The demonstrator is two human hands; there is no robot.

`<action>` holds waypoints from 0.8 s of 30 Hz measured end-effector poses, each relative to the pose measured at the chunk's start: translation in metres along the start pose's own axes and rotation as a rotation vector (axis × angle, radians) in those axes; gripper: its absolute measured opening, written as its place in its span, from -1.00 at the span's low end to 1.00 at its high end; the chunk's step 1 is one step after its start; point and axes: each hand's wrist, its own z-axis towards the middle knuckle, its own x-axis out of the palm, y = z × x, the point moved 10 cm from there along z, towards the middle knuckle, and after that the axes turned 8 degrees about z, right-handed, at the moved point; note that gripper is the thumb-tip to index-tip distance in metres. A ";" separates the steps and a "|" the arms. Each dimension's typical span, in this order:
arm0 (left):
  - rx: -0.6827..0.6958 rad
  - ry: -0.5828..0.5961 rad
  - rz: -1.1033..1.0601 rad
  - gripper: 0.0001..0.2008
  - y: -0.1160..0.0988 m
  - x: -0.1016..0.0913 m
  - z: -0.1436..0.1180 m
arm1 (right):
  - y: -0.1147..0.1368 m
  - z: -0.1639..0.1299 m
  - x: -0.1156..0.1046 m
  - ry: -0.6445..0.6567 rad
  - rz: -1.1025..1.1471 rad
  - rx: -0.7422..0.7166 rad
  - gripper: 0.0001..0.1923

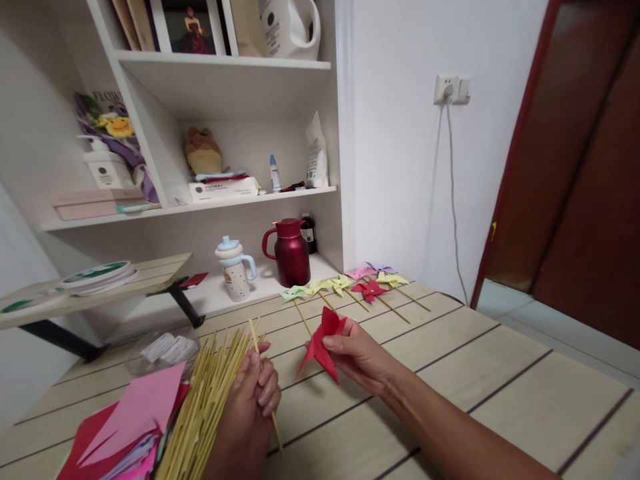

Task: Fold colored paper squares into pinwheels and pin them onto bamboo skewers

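My right hand (361, 357) pinches a red paper pinwheel (324, 343) by its middle, held above the wooden table. In my left hand (257, 387) is a thin pale stick (254, 333), slanting up and out at both ends of the fist. The stick and the pinwheel are apart. Just left of that hand lies a thick bundle of yellowish sticks (203, 400). Beside the bundle is a pile of coloured paper with a pink sheet (143, 407) on top. Finished pinwheels on sticks, among them a red one (370, 289) and a green one (295, 293), lie at the table's back.
A dark red thermos jug (293, 257) and a speckled cup (236, 272) stand on the low white shelf behind the table. A small raised stand (160, 270) with plates is at left. A clear plastic bag (167, 350) lies behind the paper.
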 end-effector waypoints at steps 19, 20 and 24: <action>-0.052 -0.043 -0.238 -0.77 0.003 -0.004 0.005 | 0.003 -0.002 0.001 0.007 -0.033 0.010 -0.70; -0.052 -0.055 -0.245 -0.74 0.001 -0.005 0.005 | 0.004 -0.002 0.000 0.011 -0.035 0.004 -0.71; -0.043 -0.112 -0.238 -0.70 -0.002 -0.006 0.005 | 0.004 -0.002 -0.002 0.023 -0.048 -0.008 -0.72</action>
